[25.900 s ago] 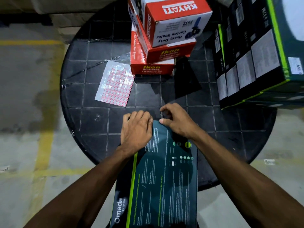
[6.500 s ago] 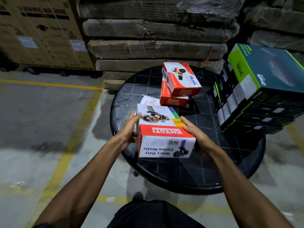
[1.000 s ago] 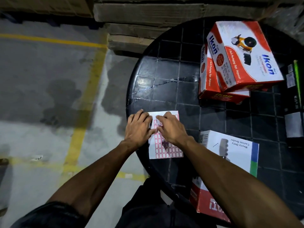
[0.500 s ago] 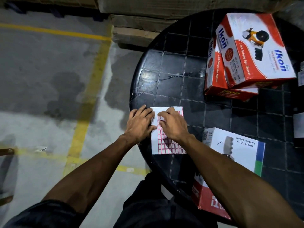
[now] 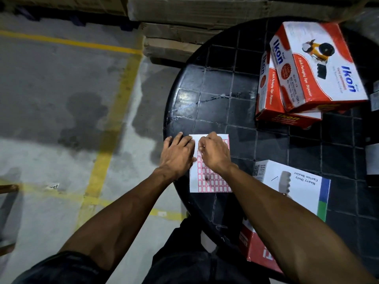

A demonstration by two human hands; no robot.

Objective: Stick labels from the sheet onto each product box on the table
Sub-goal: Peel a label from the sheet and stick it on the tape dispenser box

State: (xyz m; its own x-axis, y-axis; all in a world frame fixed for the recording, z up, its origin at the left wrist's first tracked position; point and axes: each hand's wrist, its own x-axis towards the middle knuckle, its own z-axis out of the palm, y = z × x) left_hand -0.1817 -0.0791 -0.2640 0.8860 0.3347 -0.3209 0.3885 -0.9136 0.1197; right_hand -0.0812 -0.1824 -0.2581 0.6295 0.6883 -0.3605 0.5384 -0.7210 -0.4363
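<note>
A white label sheet with rows of small red-bordered labels lies at the near left edge of the round black table. My left hand rests flat on the sheet's left edge. My right hand lies over the sheet's upper part with its fingers curled, the fingertips picking at a label near the top. A white, red and blue Khyati carton-sealer box stands by my right forearm. Two red-and-white Ikon tape-dispenser boxes are stacked at the table's far side.
Dark boxes show at the right frame edge. Flattened cardboard stacks lie on the floor behind the table. Grey concrete floor with yellow lines stretches to the left. My dark trousers are below the table edge.
The view has shifted slightly. My right hand's fingers have curled more tightly over the top of the sheet; my left hand stays flat on the sheet's edge.
</note>
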